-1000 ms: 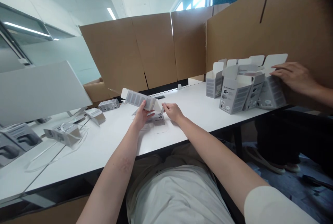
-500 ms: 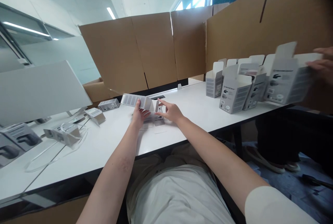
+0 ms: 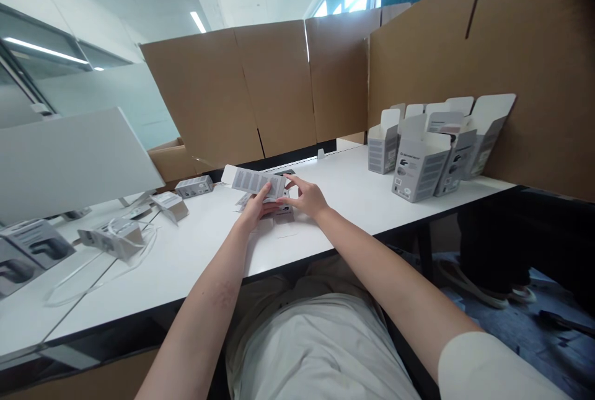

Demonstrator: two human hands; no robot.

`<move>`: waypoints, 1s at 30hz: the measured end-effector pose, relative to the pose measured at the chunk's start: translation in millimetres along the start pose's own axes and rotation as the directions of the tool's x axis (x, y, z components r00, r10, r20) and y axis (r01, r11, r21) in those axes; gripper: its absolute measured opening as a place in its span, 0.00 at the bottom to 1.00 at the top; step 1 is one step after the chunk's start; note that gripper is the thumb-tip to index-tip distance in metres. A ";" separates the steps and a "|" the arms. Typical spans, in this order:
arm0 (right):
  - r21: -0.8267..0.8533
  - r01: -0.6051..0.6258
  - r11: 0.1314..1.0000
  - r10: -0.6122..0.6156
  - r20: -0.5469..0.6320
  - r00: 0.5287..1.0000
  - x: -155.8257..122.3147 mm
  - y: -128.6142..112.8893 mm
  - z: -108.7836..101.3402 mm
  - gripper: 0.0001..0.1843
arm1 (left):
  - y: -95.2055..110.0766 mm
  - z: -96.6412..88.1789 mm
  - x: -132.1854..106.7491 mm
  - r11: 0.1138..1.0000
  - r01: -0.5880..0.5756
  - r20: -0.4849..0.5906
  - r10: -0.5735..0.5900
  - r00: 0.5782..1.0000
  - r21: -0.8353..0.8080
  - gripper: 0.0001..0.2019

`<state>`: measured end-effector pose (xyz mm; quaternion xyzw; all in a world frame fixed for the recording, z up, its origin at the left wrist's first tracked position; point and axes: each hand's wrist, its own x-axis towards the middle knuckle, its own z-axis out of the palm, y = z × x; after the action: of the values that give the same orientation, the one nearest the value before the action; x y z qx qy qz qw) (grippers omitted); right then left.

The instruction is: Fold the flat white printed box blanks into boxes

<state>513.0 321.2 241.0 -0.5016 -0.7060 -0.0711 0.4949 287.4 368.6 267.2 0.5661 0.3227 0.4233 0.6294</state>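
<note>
A small grey-and-white carton [image 3: 255, 181] lies on its side just above the white table [image 3: 195, 251], held between both hands. My left hand [image 3: 253, 211] grips it from below with fingers curled round it. My right hand [image 3: 304, 197] presses its fingertips against the carton's right end. Flat carton pieces [image 3: 279, 214] lie on the table under the hands.
Several upright open cartons [image 3: 421, 167] stand at the right end of the table against a brown cardboard wall [image 3: 279, 90]. More cartons [image 3: 195, 186] and a clear plastic strip [image 3: 111, 235] lie at the left beside a white panel [image 3: 69, 161]. Someone's shoes [image 3: 493, 288] show on the floor at right.
The other person's hand has taken one carton away from the right-hand group and left the view. My right hand moved onto the carton's right end; the carton turned more level.
</note>
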 end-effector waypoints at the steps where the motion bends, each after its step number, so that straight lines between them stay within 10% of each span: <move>1: -0.007 0.004 1.000 -0.004 0.002 1.000 -0.1 0.1 0.0 0.45 | 0.1 0.2 -0.2 1.000 0.006 -0.003 -0.006 1.000 0.010 0.45; 30: -0.138 0.106 0.985 -0.103 0.034 0.994 -2.2 3.7 3.4 0.53 | -2.5 5.0 -4.1 0.998 -0.044 -0.065 0.047 0.997 0.054 0.41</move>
<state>513.7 323.6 236.2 -0.4982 -0.7313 -0.1393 0.4445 290.5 362.8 265.2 0.5752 0.3414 0.4474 0.5936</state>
